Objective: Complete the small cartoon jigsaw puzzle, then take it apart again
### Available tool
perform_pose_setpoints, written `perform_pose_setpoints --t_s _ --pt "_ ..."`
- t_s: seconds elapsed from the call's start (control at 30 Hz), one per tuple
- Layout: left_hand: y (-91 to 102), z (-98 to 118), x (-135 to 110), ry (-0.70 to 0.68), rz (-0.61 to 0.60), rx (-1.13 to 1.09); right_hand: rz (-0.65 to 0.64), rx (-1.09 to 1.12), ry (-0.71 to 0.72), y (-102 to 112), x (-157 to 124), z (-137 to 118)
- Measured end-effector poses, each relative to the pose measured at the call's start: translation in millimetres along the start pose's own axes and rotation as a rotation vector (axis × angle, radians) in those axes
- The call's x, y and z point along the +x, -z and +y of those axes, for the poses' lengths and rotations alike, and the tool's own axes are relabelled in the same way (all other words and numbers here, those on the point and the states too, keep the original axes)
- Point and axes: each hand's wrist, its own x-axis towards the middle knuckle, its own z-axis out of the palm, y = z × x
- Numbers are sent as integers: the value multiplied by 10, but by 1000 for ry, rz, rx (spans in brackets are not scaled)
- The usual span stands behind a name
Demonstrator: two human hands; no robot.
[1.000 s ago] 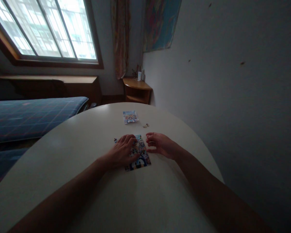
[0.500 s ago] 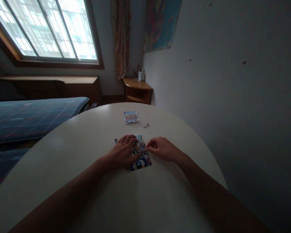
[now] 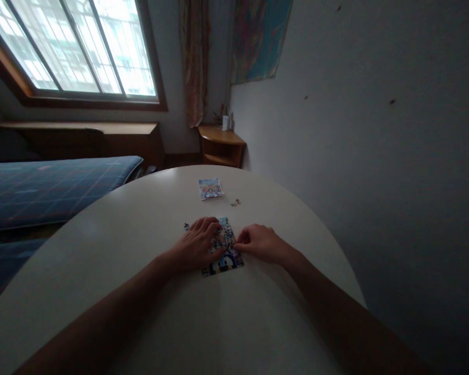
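A small jigsaw puzzle (image 3: 225, 262) with a blue cartoon face along its near edge lies on the round white table (image 3: 140, 219). My left hand (image 3: 198, 244) rests flat over its left part, fingers spread, hiding some of the picture. At the right edge of the puzzle, my right hand (image 3: 260, 242) has thumb and forefinger pinched together. Whatever may be between those fingertips is too small to make out. A few loose puzzle pieces (image 3: 235, 202) lie beyond the puzzle, and another dark piece (image 3: 186, 226) sits just past my left fingers.
A printed packet (image 3: 210, 189) with a similar picture lies toward the table's far side. A wall (image 3: 355, 156) borders the table on the right. Behind stand a corner shelf (image 3: 222, 136) and, to the left, a blue checked mattress (image 3: 62, 192).
My right hand has shifted slightly down along the puzzle's right edge, with its fingers still pinched. My left hand has stayed in place on the puzzle.
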Motion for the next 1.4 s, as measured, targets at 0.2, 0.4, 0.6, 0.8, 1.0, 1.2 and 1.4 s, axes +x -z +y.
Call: perform_pose_setpoints --t_s 0.2,0.4,0.6,0.8,1.0,1.2,1.4 --pt "28 15 -9 -11 -41 30 -11 2 -31 35 -27 -52" --pt "54 8 -4 -20 -88 35 -9 18 -29 25 -22 -52" --pt "65 6 -7 -11 -99 13 11 58 -14 0 -3 -11" --pt "64 8 -12 3 -86 -15 3 115 44 -30 45 43" --pt "48 -6 -10 -5 -93 17 14 199 44 -78 74 45" --pt "38 -10 -9 -9 -93 28 26 283 62 -85 86 43" --pt "37 -5 -15 -18 -71 -14 -17 436 90 -118 109 47"
